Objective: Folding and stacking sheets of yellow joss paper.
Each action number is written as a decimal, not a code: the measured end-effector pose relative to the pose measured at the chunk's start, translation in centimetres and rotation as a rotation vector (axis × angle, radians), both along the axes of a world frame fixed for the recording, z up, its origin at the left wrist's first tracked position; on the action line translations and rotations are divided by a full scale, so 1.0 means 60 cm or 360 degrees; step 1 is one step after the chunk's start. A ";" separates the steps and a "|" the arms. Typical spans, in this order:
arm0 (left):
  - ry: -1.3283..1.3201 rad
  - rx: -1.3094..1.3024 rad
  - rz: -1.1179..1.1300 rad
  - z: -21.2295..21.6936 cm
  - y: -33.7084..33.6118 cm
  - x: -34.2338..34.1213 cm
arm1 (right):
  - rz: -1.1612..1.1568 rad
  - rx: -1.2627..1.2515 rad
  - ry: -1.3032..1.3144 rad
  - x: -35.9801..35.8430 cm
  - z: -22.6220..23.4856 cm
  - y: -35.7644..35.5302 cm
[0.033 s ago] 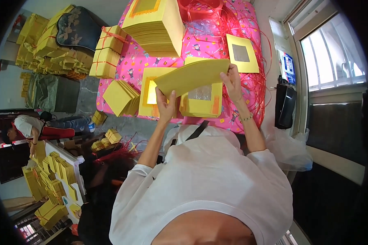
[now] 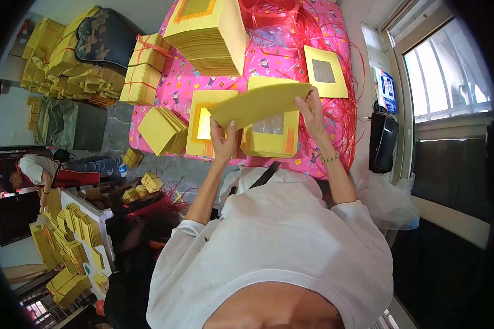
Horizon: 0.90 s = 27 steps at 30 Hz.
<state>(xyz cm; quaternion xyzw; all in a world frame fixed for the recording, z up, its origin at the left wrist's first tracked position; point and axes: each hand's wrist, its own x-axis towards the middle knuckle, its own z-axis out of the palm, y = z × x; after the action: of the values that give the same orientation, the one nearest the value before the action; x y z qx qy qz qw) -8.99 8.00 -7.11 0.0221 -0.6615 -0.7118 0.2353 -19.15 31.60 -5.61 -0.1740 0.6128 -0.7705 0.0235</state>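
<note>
Where both hands meet: plain yellow paper sheet [image 2: 260, 104], bowed along its far edge, stretched between the two grips.
Left hand [image 2: 224, 142]: closed on the sheet's near-left corner, thumb on the upper face.
Right hand [image 2: 313, 112]: pinching the sheet's right end; thumb on the near side, fingers bent round the edge.
Change: very slight; against the frame just prior, the right end sits a touch lower, both grips unaltered. Judged a continuing hold, handling little advanced.
Below the grip: stack of yellow sheets with a silver-grey rectangle and orange bands [image 2: 266, 147], partly covered by the held sheet.
Beside left hand: yellow sheet with an orange-framed, shiny gold rectangle [image 2: 203, 148]; farther left, fanned pile of plain yellow sheets [image 2: 162, 131].
Beyond the grip: tall squared yellow paper stack [image 2: 206, 57], top cut off by the frame; to its right, red plastic basin [image 2: 271, 12], also cut off.
Beyond right hand: yellow sheet with a dark grey rectangle [image 2: 335, 82], on pink patterned cloth [image 2: 260, 68].
Hidden: sheet's underside, left fingertips behind it. Cannot tell: single or doubled sheet; whether it touches the stack below.
</note>
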 end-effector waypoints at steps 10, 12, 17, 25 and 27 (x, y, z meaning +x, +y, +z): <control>-0.0047 -0.0007 -0.0007 -0.003 0.005 -0.002 | -0.0055 0.0083 0.0056 0.017 0.005 -0.008; -0.0004 -0.0053 0.0042 -0.011 0.005 -0.003 | -0.0086 0.0068 0.0082 0.020 0.010 -0.010; 0.0037 -0.0033 0.0064 0.006 0.010 -0.006 | -0.0210 0.0082 0.0056 0.024 0.020 -0.017; -0.0310 0.0330 -0.0786 0.112 0.004 -0.022 | 0.0009 -0.0208 -0.0573 0.014 0.053 -0.026; -0.0498 0.0509 -0.0970 0.117 0.022 -0.020 | 0.0173 -0.0373 -0.0749 0.029 0.070 -0.058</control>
<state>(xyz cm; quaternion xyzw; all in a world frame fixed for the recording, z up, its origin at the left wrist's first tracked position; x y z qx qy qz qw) -10.18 9.35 -0.08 -0.0308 -0.5462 -0.8314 -0.0977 -17.41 28.11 -1.44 -0.0243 0.4868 -0.8530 0.1864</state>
